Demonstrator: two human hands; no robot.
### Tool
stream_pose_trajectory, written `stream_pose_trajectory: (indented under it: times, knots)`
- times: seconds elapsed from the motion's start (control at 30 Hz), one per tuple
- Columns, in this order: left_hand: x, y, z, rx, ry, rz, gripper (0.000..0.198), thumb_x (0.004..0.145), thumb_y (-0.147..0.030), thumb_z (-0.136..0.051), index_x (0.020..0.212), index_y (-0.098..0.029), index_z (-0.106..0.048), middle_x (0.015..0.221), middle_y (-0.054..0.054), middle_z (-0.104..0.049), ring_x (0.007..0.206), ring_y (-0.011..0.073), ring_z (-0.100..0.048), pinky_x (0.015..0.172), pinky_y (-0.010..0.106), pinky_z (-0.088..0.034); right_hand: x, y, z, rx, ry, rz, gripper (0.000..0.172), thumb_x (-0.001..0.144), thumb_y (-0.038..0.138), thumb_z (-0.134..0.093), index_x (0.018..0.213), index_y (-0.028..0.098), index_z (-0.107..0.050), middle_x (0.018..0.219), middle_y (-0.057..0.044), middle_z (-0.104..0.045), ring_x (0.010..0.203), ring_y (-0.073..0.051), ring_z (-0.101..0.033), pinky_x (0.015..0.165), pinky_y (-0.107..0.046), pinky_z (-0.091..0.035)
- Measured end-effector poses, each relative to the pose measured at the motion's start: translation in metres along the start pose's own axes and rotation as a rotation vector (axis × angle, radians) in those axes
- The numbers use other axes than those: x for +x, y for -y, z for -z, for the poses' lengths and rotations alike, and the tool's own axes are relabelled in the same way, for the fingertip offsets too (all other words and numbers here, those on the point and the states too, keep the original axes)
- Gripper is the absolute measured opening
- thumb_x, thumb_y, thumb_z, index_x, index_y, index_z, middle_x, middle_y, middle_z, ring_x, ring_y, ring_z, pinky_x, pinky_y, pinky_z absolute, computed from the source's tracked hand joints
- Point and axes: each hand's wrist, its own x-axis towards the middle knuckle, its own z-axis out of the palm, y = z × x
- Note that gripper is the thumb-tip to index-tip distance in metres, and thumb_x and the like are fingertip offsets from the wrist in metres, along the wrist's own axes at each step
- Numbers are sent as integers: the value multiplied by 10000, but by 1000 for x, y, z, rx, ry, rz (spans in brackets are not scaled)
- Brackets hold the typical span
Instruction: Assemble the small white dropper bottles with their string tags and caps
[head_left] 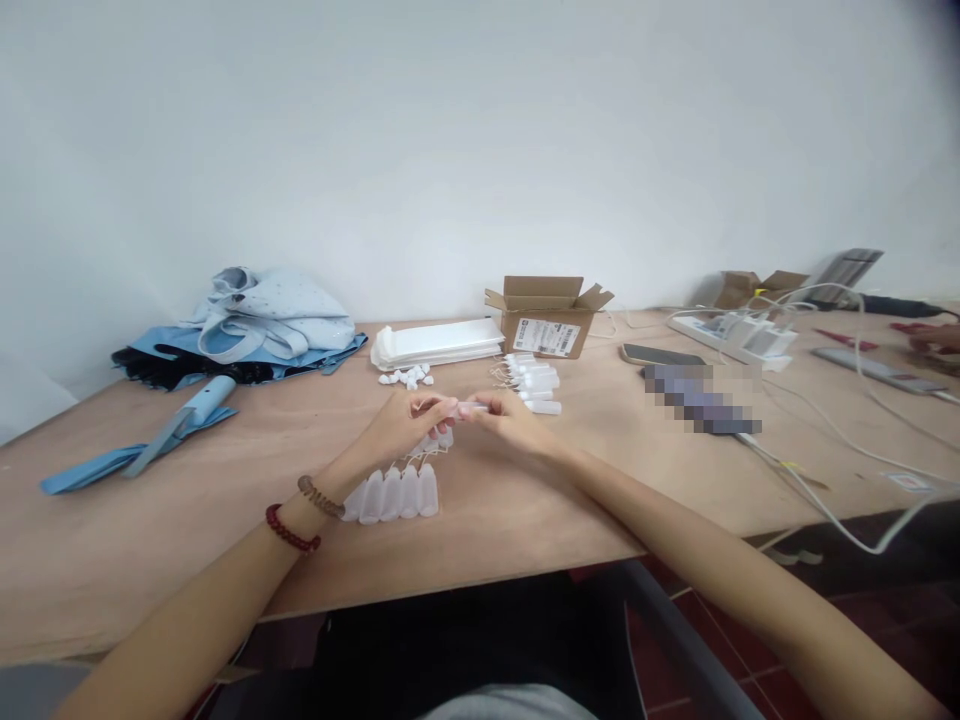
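My left hand (411,418) and my right hand (513,418) meet above the middle of the table. Between their fingertips they pinch a small translucent tube (472,406); the fingers cover much of it. Just below my left hand lies a row of flat, frosted, rounded pieces (409,490) with white cords at their tops. Similar pieces (435,440) sit partly hidden behind my left fingers. Beyond my right hand, several white, bottle-like tubes (538,380) with cords lie side by side. A small heap of white caps or knobs (407,377) rests past my left hand.
Behind stand an open cardboard box (544,330) and a flat white stack (439,342). A folded blue umbrella (180,425) and pale bag (277,310) occupy the left. Phones (660,355), cables and a power strip (731,338) spread rightward. Another person's hand (937,340) shows at the right edge.
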Motion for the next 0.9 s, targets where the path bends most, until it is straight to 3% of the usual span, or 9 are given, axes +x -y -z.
stream_pose_trajectory:
  times: [0.13,0.3,0.37,0.47,0.57,0.63,0.77,0.9]
  knots:
    - [2,10,-1,-97,-4,109,456,864,-513,-464,675,-129,-622,640,47,-635,535,119,-569,540,232,-470,-3,5,-3,-205,-45,158,331,859,454,-537,842,144,-653,747,-17,-618,652,-120,-494,586,-235,-343]
    - [4,13,4,-89,78,121,470,844,-545,-488,678,-133,-642,629,48,-631,548,119,-564,535,226,-461,-1,2,-3,-305,-115,252,273,881,375,-530,1037,174,-630,942,-72,-664,775,-164,-574,660,-260,-422]
    - [6,14,11,-70,29,131,456,833,-550,-500,722,-133,-649,650,55,-643,557,129,-568,520,232,-455,3,-5,4,-371,-152,281,281,911,332,-470,1101,172,-601,1002,-95,-653,851,-190,-583,733,-298,-438]
    - [10,24,28,108,-141,120,425,840,-521,-486,768,-139,-656,696,70,-665,616,166,-591,558,262,-460,12,-22,23,-478,-276,297,316,936,282,-378,1180,170,-546,1118,-126,-613,1014,-231,-551,861,-363,-413]
    - [12,44,49,523,-308,28,300,832,-384,-500,759,-152,-675,783,91,-686,762,230,-608,723,329,-460,24,-44,51,-560,-468,224,296,915,270,-386,1147,164,-536,1125,-139,-598,1042,-251,-528,885,-388,-399]
    - [13,59,61,645,-350,5,265,820,-295,-475,859,-148,-693,924,120,-692,860,262,-609,799,358,-448,30,-57,69,-591,-563,180,266,870,242,-434,1099,144,-528,1085,-145,-597,995,-254,-529,867,-389,-403]
    - [16,78,70,576,-290,66,311,790,-225,-448,950,-134,-699,1040,133,-686,975,274,-606,879,362,-434,35,-71,90,-666,-604,92,143,806,194,-471,921,169,-554,923,-101,-618,854,-241,-520,780,-366,-399]
    - [23,77,65,426,-221,39,347,809,-250,-426,994,-144,-699,1149,117,-659,1083,264,-572,945,352,-397,36,-75,95,-700,-548,21,163,784,131,-447,839,178,-592,879,-81,-650,833,-234,-520,762,-344,-384]
